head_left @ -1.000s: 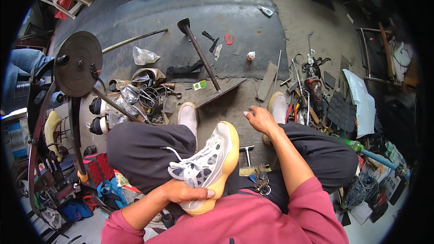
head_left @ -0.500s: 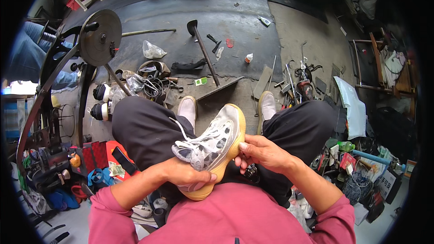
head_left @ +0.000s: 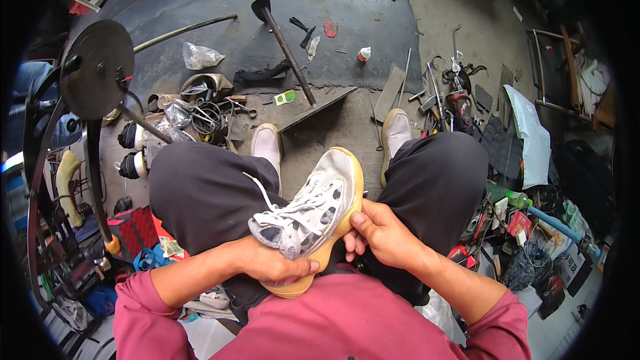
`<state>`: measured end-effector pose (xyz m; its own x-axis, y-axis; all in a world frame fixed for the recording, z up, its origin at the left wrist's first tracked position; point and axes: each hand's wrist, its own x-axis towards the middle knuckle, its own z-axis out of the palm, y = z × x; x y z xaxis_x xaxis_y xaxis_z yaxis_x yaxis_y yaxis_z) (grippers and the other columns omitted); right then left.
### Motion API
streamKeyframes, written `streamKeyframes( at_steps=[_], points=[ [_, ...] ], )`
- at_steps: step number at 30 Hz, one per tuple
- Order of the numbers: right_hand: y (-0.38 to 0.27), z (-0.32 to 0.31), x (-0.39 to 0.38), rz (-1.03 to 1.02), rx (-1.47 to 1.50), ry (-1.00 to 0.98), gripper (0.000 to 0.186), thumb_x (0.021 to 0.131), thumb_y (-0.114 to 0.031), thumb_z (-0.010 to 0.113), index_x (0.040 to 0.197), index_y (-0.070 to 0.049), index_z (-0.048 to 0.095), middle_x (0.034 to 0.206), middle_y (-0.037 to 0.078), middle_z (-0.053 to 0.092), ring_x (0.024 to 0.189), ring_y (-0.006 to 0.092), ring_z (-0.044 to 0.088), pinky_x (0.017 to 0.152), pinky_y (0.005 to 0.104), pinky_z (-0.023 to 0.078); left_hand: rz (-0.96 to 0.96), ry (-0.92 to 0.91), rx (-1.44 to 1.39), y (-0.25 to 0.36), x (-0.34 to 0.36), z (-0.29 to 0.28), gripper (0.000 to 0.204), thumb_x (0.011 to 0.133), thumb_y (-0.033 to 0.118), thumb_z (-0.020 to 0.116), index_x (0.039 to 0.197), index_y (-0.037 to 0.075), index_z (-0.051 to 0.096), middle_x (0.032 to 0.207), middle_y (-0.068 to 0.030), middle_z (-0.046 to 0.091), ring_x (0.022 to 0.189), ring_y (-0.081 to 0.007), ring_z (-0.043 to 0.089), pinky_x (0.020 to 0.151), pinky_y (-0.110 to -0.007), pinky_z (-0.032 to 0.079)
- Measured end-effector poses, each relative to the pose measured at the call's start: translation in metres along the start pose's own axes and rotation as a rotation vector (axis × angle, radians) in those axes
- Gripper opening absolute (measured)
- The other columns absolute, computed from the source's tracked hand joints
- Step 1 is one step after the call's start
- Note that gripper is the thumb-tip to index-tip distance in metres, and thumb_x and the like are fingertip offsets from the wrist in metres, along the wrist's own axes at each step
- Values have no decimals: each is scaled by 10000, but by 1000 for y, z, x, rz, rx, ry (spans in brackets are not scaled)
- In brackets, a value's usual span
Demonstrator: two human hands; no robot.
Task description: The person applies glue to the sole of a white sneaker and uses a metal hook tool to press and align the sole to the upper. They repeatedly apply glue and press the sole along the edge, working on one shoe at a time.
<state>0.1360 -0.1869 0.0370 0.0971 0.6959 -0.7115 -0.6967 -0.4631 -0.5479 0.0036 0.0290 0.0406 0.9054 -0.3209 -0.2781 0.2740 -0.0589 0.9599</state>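
Observation:
A grey and white sneaker point(head_left: 323, 203) with dark patches, white laces and a thick yellowish sole lies across my lap, toe pointing away. My left hand point(head_left: 277, 261) is wrapped round its heel, thumb along the side of the sole. At the sole's right edge, my right hand point(head_left: 380, 233) pinches with thumb and forefinger while the other fingers curl below. Whether anything small sits in that pinch is hidden. One lace end hangs loose over the left side of the shoe.
Ahead stands a metal post on a flat base point(head_left: 317, 110). A machine with a round wheel point(head_left: 97, 70) is at the left, with cables and bags beside it. Hand tools and a red grinder point(head_left: 459, 103) lie to the right, near a white packet point(head_left: 527, 137) and piled clutter.
The view has tilted down a little, so the floor things sit higher and further left. Both hands keep nearly the same hold on the sneaker.

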Motion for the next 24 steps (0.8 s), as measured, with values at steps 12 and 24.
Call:
streamKeyframes(
  at_steps=[12, 24],
  points=[
    [-1, -9, 17, 70, -86, 112, 338, 1169, -234, 346, 1128, 7, 579, 786, 29, 597, 634, 113, 536, 702, 324, 612, -42, -146, -319, 1, 27, -14, 405, 976, 242, 734, 1291, 17, 613, 1136, -76, 663, 1074, -203, 584, 999, -328, 458],
    [-6, -5, 17, 91, -171, 104, 330, 1164, -233, 376, 1123, 24, 577, 775, 37, 628, 615, 114, 570, 659, 317, 605, 47, -56, 45, -4, 19, 1, 387, 949, 268, 731, 1259, 65, 618, 1162, -101, 646, 1115, -266, 569, 1049, -362, 437]
  ],
)
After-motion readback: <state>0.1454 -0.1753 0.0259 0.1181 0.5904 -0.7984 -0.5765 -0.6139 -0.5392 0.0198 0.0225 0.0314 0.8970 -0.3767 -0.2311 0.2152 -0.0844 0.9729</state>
